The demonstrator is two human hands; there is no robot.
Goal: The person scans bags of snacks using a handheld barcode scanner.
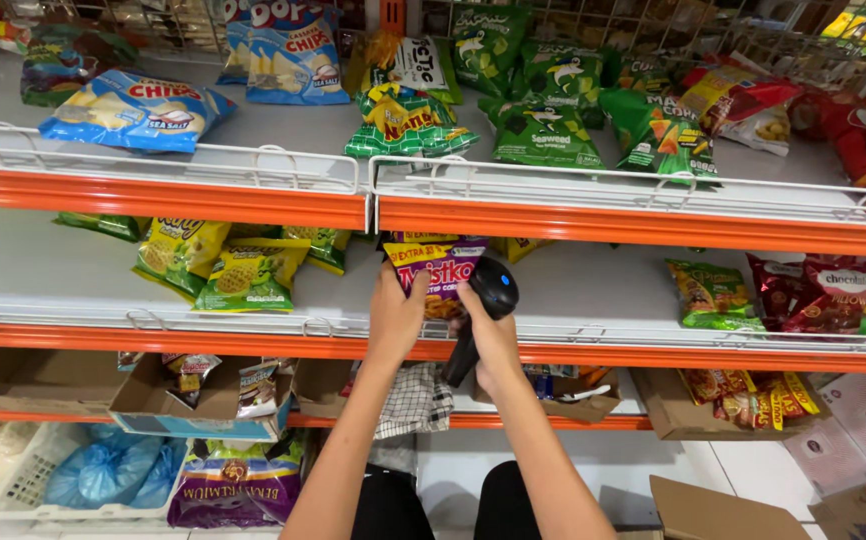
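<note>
**Snack bag held up to scanner, middle shelf**

Item: purple-and-yellow snack bag (433,275), upright, long axis vertical, printed face toward the camera, at the front edge of the middle shelf (593,345), near its centre.
Left hand (396,318): closed on the bag's left side.
Right hand (493,345): wrapped around a black handheld barcode scanner (488,300), head up and just beside the bag's right edge.
Step, as judged: scanning in hand. Next move calls for the bag's code to face the scanner head.
</note>
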